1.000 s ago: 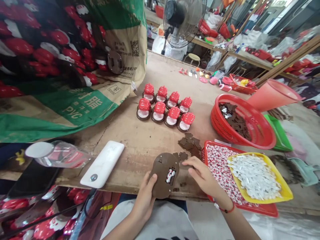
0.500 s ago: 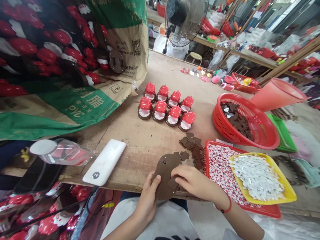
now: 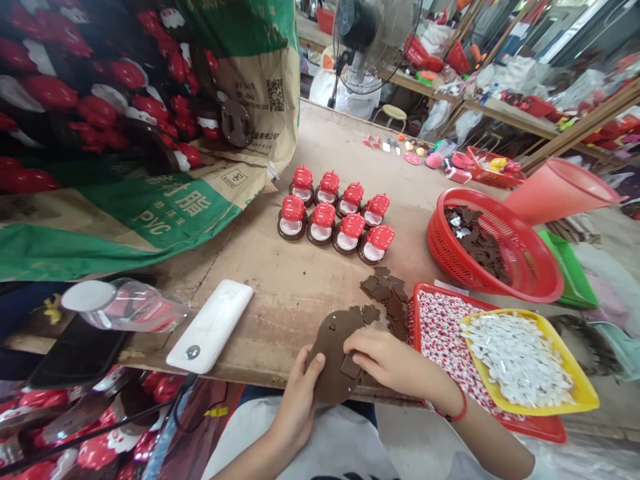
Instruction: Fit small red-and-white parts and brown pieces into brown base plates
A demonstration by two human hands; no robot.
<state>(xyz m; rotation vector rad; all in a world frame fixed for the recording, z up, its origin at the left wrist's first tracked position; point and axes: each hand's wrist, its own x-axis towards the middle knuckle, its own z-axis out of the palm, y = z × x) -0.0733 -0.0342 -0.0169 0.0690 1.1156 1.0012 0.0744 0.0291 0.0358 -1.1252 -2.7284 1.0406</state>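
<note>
At the table's near edge my left hand holds a brown plastic toy base, bottom side up, with the thumb on its lower rim. My right hand lies over the base's right half and pinches a small brown square cover piece against it. Just beyond the base lies a loose pile of the same brown cover pieces. Farther back, several finished red-topped toys stand in two rows.
A red tray of red-and-white bits holds a yellow tray of white parts at right. Behind it sits a red basket of brown pieces. A white power bank and a bottle lie left. A big sack of toys fills the far left.
My right hand picked a brown cover piece from the pile and brought it down onto the base, covering the opening where a red-and-white part showed. The left hand kept its hold.
</note>
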